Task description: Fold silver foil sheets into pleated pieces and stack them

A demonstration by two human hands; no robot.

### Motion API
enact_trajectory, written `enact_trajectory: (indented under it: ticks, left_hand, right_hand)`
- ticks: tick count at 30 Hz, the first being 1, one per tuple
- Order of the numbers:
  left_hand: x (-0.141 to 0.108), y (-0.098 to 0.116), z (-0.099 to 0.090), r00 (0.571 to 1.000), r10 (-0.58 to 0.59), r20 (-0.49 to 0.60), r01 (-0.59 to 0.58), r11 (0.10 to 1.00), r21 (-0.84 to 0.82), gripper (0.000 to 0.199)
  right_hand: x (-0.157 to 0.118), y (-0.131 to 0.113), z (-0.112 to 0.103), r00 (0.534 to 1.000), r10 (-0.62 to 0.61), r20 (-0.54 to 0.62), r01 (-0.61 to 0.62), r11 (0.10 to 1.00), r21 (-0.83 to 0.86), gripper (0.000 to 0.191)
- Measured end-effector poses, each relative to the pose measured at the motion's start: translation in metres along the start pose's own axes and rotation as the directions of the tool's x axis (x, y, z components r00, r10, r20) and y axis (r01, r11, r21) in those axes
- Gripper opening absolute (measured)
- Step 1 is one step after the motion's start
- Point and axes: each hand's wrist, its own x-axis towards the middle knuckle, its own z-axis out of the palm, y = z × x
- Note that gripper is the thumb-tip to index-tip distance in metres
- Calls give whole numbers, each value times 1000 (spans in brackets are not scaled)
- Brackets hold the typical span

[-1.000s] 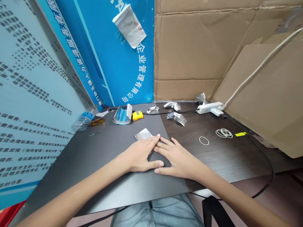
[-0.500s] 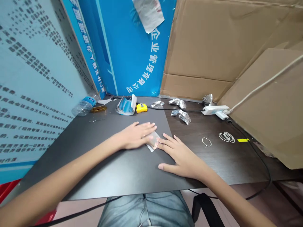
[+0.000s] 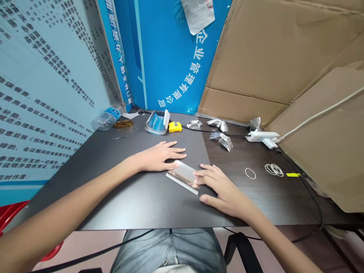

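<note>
Silvery sheet (image 3: 184,176), glossy, oblong, pale near edge

Makeshift work corner; desk (image 3: 125,204), printed panels (image 3: 167,49), cardboard walls (image 3: 273,49).

Clear bottle (image 3: 107,117) beside printed panel (image 3: 54,87); white power strip (image 3: 262,136) near cardboard (image 3: 261,57).

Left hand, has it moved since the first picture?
Yes: against the yellow tape measure, the left hand has shifted left and forward, toward the desk's back.
</note>
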Motion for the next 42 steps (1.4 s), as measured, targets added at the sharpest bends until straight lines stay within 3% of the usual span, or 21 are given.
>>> enact_trajectory:
  ticks: [3, 6, 8, 11, 13, 16, 18, 20, 22, 26, 30, 37, 42]
  left_hand:
    - [0, 6, 2, 993, 109, -54, -112, 991, -71, 39]
    - [2, 13, 5, 986, 119, -118, -138, 976, -168, 26]
    - [3, 18, 8, 985, 75, -154, -113, 960, -258, 20]
    - [3, 26, 9, 980, -35, -194, -53, 901, -430, 20]
    - [3, 30, 8, 973, -100, -208, -28, 843, -538, 21]
    - [4, 34, 6, 956, -174, -236, -26, 749, -662, 26]
    - [6, 34, 7, 912, -278, -301, -62, 631, -773, 34]
    - [10, 32, 10, 847, -393, -358, -141, 484, -864, 53]
    - [14, 30, 14, 801, -468, -373, -198, 381, -903, 64]
    - [18, 31, 23, 761, -555, -335, -198, 293, -935, 53]
    - [17, 34, 26, 732, -583, -352, -216, 292, -932, 49]
    - [14, 39, 22, 697, -555, -455, -188, 471, -862, 39]
    - [12, 39, 24, 692, -548, -470, -156, 522, -839, 37]
  right_hand:
    - [2, 1, 0, 997, 1, -79, 5, 997, 78, 32]
    - [9, -3, -3, 992, 51, -116, -35, 990, 136, 38]
    - [18, -8, -9, 992, 87, -94, -75, 988, 132, 39]
    - [40, -17, -21, 977, 183, -107, -171, 979, 114, 24]
    - [57, -23, -30, 970, 225, -93, -212, 969, 127, 29]
    - [80, -24, -38, 981, 193, 34, -196, 965, 177, 24]
    - [91, -20, -35, 984, 170, 55, -178, 954, 240, 30]
    - [97, -14, -27, 972, 220, -82, -184, 929, 321, 34]
    - [99, -8, -15, 931, 279, -234, -159, 889, 429, 36]
    - [100, 1, 4, 875, 323, -361, -35, 786, 617, 38]
    - [102, 6, 10, 848, 342, -404, 30, 731, 682, 40]
    - [99, 1, 7, 893, 308, -328, 95, 584, 806, 39]
    - [100, 3, 5, 859, 366, -358, 113, 547, 829, 37]
